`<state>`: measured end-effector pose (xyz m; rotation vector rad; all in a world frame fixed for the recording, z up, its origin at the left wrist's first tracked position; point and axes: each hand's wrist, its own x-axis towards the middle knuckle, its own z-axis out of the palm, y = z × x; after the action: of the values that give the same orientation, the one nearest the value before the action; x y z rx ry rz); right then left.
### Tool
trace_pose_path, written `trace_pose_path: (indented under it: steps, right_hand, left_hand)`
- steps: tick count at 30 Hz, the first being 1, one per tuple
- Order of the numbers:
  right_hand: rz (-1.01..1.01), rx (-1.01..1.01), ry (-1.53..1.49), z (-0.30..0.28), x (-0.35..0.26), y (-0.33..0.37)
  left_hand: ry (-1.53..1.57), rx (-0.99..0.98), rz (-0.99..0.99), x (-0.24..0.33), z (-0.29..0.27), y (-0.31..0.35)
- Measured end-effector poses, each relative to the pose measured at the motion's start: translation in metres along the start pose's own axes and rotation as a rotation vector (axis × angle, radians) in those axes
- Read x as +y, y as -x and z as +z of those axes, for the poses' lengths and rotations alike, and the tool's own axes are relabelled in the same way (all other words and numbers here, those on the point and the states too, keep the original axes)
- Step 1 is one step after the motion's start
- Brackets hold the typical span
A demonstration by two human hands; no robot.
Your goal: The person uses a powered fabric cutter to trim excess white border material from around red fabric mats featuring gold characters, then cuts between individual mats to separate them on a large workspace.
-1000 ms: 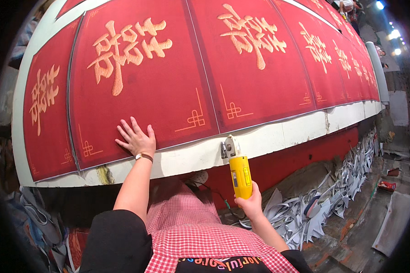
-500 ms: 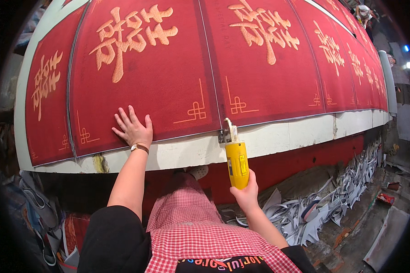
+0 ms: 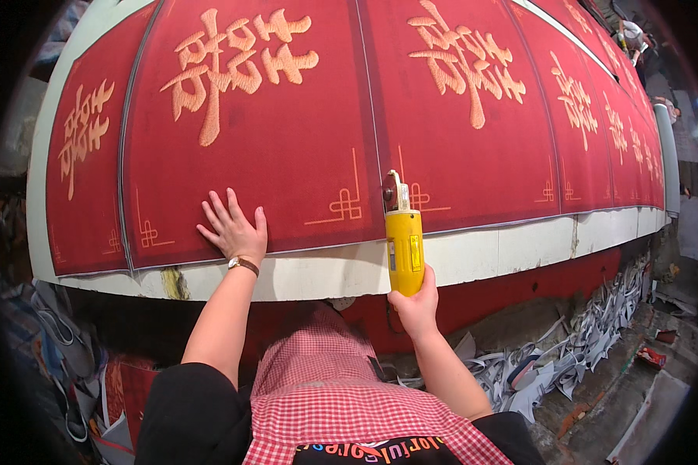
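Observation:
A long sheet of red mats (image 3: 287,147) with gold embossed characters and corner knot patterns lies on a pale table (image 3: 318,271). My left hand (image 3: 236,226) rests flat on one mat near its close edge, fingers spread. In my right hand (image 3: 416,301) is a yellow handheld electric rotary cutter (image 3: 405,240), gripped by the lower end of its body. Its metal head sits on the thin pale line between two mats, just in from the near edge. The blade's contact with the sheet is too small to make out.
White offcut strips (image 3: 551,360) are heaped on the floor to the right, below the table's red side. More scraps (image 3: 62,341) lie at the lower left. A grey roll (image 3: 665,155) stands at the table's right end. Another person (image 3: 632,37) is at the far right.
The cutter has moved forward with my right hand, from the sheet's near edge onto the line between the mats. My left hand stays flat on the same mat.

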<state>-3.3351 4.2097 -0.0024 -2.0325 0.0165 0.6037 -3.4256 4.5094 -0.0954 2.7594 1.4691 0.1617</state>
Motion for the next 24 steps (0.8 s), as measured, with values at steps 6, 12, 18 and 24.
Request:
trace_pose_path:
  steps: [6, 12, 18, 24]
  right_hand:
    - [0.043, -0.007, -0.024, 0.009, -0.022, -0.036]
    - [0.013, -0.001, -0.099, 0.029, -0.037, -0.074]
    - [-0.008, -0.019, -0.100, 0.038, -0.059, -0.117]
    - [-0.037, -0.060, -0.205, 0.047, -0.066, -0.154]
  left_hand:
    - [0.168, 0.122, -0.034, 0.016, 0.007, -0.042]
    - [0.110, 0.113, -0.238, 0.068, 0.023, -0.145]
    - [-0.055, -0.043, -0.401, 0.095, 0.027, -0.159]
    - [-0.092, -0.017, -0.401, 0.097, 0.026, -0.158]
